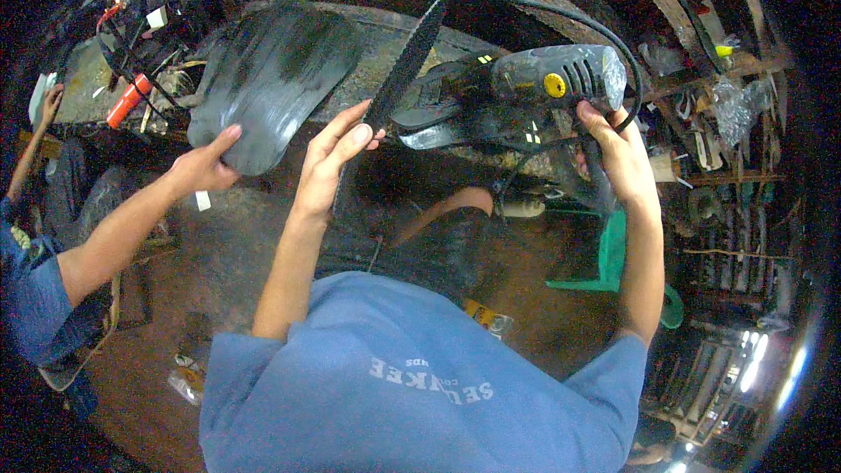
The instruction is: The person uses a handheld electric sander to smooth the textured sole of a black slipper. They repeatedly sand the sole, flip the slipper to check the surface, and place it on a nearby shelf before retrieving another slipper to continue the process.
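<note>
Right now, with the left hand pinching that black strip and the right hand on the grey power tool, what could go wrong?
First, the left hand looks close to the left end of the grey power tool; if the black strip slips, the hand might touch it. Whether the tool is running, I cannot tell. Second, the black cord curves beside the right hand and might snag if the tool moves.
</note>
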The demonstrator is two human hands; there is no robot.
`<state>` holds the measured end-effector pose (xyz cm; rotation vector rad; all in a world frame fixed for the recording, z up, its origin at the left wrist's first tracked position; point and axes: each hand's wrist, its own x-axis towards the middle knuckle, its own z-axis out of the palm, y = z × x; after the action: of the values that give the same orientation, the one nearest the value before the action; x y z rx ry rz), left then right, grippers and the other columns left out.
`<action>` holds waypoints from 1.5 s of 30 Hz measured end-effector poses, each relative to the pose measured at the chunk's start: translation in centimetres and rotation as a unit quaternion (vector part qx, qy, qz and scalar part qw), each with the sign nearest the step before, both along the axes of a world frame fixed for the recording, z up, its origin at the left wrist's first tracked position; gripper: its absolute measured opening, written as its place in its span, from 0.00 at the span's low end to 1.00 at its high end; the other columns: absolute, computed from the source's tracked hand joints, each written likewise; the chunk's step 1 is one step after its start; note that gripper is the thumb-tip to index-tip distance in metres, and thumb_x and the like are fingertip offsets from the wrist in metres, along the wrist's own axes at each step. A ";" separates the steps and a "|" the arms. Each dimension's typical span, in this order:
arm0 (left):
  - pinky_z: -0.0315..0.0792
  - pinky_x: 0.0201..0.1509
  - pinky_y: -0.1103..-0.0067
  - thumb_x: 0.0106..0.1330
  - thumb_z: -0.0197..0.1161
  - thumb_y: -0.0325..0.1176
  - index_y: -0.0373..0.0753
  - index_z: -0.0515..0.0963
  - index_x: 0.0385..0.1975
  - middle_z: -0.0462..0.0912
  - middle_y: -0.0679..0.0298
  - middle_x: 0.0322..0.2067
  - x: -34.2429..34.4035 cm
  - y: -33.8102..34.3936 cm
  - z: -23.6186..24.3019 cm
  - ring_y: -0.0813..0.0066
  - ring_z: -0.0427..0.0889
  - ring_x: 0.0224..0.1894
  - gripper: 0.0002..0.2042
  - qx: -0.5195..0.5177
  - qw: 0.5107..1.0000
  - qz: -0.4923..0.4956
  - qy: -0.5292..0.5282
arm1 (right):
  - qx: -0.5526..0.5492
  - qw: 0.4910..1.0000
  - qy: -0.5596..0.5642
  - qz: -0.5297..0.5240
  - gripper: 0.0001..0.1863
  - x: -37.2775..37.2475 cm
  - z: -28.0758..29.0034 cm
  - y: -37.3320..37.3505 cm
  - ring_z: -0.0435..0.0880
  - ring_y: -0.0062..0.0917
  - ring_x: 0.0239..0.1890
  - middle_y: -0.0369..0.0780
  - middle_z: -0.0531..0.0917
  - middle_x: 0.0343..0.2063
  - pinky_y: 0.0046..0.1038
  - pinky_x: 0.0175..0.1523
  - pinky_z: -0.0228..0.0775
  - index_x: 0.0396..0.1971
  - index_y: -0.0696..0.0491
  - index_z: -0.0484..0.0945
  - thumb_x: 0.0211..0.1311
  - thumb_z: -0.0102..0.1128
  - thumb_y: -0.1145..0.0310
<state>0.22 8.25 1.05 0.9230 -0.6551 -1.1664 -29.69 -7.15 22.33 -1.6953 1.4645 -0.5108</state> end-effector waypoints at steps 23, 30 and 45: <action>0.74 0.65 0.73 0.75 0.66 0.43 0.31 0.75 0.69 0.83 0.56 0.60 -0.5 -0.9 1.6 0.69 0.84 0.57 0.29 0.010 0.999 0.009 -0.046 | -0.073 0.996 -0.022 -0.041 0.17 -2.0 -1.9 -3.2 0.78 0.17 0.21 0.31 0.82 0.23 0.24 0.27 0.70 0.40 0.49 0.81 0.75 0.66 0.48; 0.71 0.71 0.68 0.66 0.75 0.43 0.37 0.79 0.67 0.83 0.55 0.61 -0.8 -5.2 3.7 0.62 0.81 0.63 0.30 -0.087 0.972 0.063 -0.210 | -0.081 0.990 -0.044 -0.106 0.17 -4.1 -0.5 0.9 0.78 0.18 0.24 0.33 0.82 0.30 0.25 0.31 0.70 0.48 0.50 0.81 0.73 0.69 0.52; 0.73 0.70 0.53 0.50 0.82 0.48 0.63 0.71 0.71 0.80 0.36 0.56 -3.2 -16.2 1.6 0.33 0.78 0.62 0.43 0.001 0.759 -0.111 -0.641 | -0.093 0.979 -0.016 -0.180 0.20 -12.1 2.1 7.6 0.84 0.19 0.43 0.33 0.88 0.48 0.25 0.41 0.77 0.61 0.48 0.81 0.73 0.67 0.62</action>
<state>-3.01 -7.98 2.61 1.6537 -1.9026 -0.5572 -41.76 0.42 24.39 -1.5550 1.7558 -0.8914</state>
